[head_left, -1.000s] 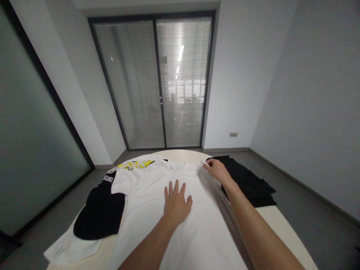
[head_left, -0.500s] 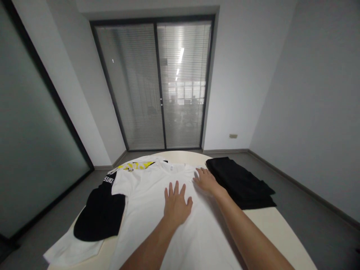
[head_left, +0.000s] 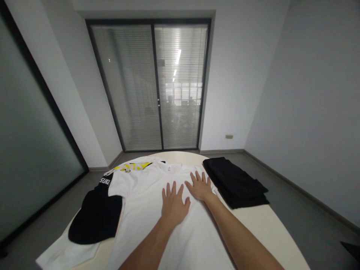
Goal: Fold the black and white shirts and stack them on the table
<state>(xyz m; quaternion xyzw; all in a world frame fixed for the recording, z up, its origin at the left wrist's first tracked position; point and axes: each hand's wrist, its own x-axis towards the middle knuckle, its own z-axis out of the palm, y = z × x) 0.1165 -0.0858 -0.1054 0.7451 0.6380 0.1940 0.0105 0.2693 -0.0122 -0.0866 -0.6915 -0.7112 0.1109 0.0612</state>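
A white T-shirt [head_left: 143, 210] lies spread out on the table, its neckline at the far side. My left hand [head_left: 174, 204] rests flat on the middle of the shirt, fingers apart. Up and to the right of it, my right hand [head_left: 200, 187] lies on the shirt's upper right part with its fingers spread. Neither hand holds anything. Part of the shirt's right side is hidden under my right forearm. Just past the right hand is a folded stack of black cloth [head_left: 233, 183].
Left of the shirt are a black garment [head_left: 97, 217] with white lettering, white cloth [head_left: 66, 253] beneath it, and a yellow-patterned garment [head_left: 135, 166]. The cream table [head_left: 270, 236] has a curved edge. Beyond stands a glass door [head_left: 146, 90] with blinds.
My right hand has come a little closer to my left and turned, its fingers now pointing more away from me. My left hand stays on the shirt. The whole view has shifted slightly.
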